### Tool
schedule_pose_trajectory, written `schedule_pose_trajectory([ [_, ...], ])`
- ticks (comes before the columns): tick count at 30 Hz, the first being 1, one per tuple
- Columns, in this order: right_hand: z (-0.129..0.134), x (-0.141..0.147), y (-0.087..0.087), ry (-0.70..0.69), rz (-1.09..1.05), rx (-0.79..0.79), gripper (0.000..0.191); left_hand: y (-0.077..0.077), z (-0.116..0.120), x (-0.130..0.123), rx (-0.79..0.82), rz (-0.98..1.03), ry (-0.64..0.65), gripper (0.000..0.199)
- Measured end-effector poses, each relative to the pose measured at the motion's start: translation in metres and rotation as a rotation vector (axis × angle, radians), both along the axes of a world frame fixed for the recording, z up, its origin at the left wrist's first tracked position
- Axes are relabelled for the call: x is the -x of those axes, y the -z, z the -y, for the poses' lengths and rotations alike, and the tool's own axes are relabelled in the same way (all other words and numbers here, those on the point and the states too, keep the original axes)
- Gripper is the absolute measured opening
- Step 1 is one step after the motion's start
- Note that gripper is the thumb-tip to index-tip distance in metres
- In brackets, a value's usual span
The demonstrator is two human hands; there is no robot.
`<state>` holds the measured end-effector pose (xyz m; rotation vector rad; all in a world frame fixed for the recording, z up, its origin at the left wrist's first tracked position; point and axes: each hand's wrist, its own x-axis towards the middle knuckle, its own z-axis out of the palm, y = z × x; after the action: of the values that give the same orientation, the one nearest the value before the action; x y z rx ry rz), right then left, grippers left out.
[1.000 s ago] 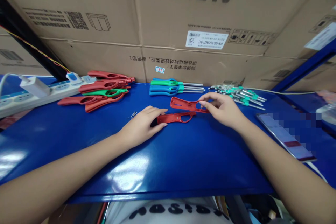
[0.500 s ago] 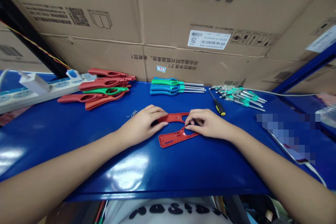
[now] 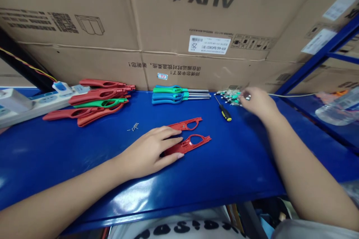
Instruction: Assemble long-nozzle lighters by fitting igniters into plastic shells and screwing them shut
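Observation:
Two red plastic shell halves lie side by side on the blue table, the upper one [image 3: 193, 123] and the lower one [image 3: 196, 143], each with an oval opening. My left hand [image 3: 159, 147] rests over their left ends with its fingers spread. Over at the back right, my right hand [image 3: 256, 101] reaches into the pile of metal rods with teal parts [image 3: 228, 96]. Its fingers are bent at the pile, and their tips are partly hidden, so what they hold cannot be made out.
Red and green handles [image 3: 98, 99] lie beside a white power strip [image 3: 45, 99]. Blue and green lighters [image 3: 168, 95] sit at the back before a cardboard box [image 3: 168, 18]. A screwdriver [image 3: 224, 112], small screws [image 3: 134, 127] and a plastic bottle [image 3: 339, 108] are also in view.
My right hand has left the red shells and moved right and back to the rod pile. My left hand has spread over both shells. The view has shifted to the right.

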<state>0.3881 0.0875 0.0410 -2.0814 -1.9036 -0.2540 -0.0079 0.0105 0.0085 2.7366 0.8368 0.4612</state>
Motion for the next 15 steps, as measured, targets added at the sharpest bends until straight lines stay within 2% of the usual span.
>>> schedule_pose_trajectory([
  [5,-0.011,-0.034,0.017,0.081,-0.001,0.018,0.02,0.002,-0.002,0.001,-0.022,-0.016,0.039,0.036],
  [15,-0.021,-0.048,0.04,0.033,-0.004,-0.088,0.009,0.003,-0.004,0.003,-0.062,-0.025,0.045,0.035],
])
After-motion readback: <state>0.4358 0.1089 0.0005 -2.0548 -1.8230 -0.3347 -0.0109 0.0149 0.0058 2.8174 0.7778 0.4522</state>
